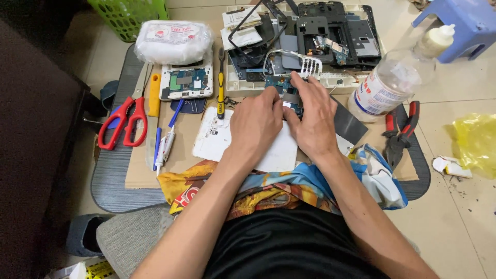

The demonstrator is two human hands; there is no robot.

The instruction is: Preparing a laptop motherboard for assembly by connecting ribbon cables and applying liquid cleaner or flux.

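A grey mat [111,178] lies on the tiled floor [454,206], with a sheet of cardboard [181,150] on top of it. On the cardboard lie red scissors [124,123], a knife [153,111], pens [164,139], a screwdriver [220,85], an opened phone [186,82], a white back cover [217,137], a clear bottle [390,82] and pliers [400,132]. A tray [336,80] of phone parts sits at the far edge. A yellow bag [475,142] and a green basket [129,15] rest on the floor.

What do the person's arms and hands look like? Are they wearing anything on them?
Both arms are bare all the way up, with no sleeves showing. The left hand and right hand have no gloves, rings, watch or bracelets. The fingernails are short.
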